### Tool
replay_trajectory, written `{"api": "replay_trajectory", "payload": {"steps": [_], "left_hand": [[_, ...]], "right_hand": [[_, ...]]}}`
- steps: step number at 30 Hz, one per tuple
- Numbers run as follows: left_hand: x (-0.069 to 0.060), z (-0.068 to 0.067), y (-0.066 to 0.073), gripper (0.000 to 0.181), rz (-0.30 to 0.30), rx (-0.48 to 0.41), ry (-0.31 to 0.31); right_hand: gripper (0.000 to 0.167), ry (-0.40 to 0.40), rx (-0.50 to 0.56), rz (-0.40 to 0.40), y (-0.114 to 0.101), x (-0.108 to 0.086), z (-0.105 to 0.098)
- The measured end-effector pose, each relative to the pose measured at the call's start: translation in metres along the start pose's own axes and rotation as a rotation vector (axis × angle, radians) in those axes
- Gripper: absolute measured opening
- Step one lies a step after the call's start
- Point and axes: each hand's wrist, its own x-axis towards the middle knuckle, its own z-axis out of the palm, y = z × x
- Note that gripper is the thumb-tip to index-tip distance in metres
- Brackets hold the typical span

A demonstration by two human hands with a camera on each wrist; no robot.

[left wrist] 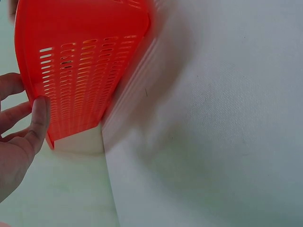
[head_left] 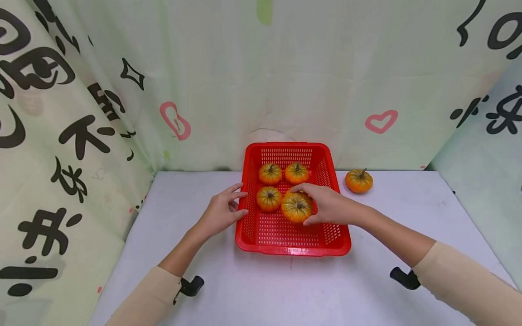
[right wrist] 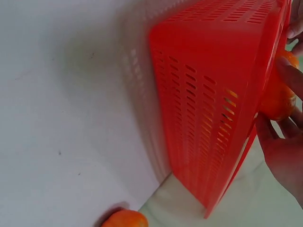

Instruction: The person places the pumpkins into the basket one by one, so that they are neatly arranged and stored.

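A red plastic basket (head_left: pixel 293 250) with perforated walls stands on the table, several small orange pumpkins inside it. My right hand (head_left: pixel 332 204) holds a pumpkin (head_left: pixel 297 208) over the front right of the group, thumb and fingers around its sides. In the right wrist view this pumpkin (right wrist: pixel 277 97) shows at the basket's rim level. My left hand (head_left: pixel 222 210) holds the basket's left rim; the left wrist view has the thumb (left wrist: pixel 40 113) against the outer wall and the other fingers at the rim. Two pumpkins lie at the back of the basket, another pumpkin (head_left: pixel 269 198) at front left.
One more pumpkin (head_left: pixel 359 181) sits on the white table (head_left: pixel 261 290) to the right of the basket, near the back edge. A pale curtain (head_left: pixel 310 90) with printed hearts and black characters hangs behind and along the sides.
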Motion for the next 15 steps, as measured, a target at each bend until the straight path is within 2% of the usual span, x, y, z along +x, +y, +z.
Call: {"api": "replay_trajectory", "payload": {"steps": [8, 15], "left_hand": [[-0.001, -0.001, 0.001, 0.051, -0.003, -0.004, -0.008], [-0.001, -0.001, 0.002, 0.050, -0.008, -0.005, -0.005]], "right_hand": [[0.076, -0.107, -0.029, -0.054, -0.012, 0.016, 0.010], [0.079, -0.167, -0.039, -0.032, -0.016, 0.026, 0.019]]}}
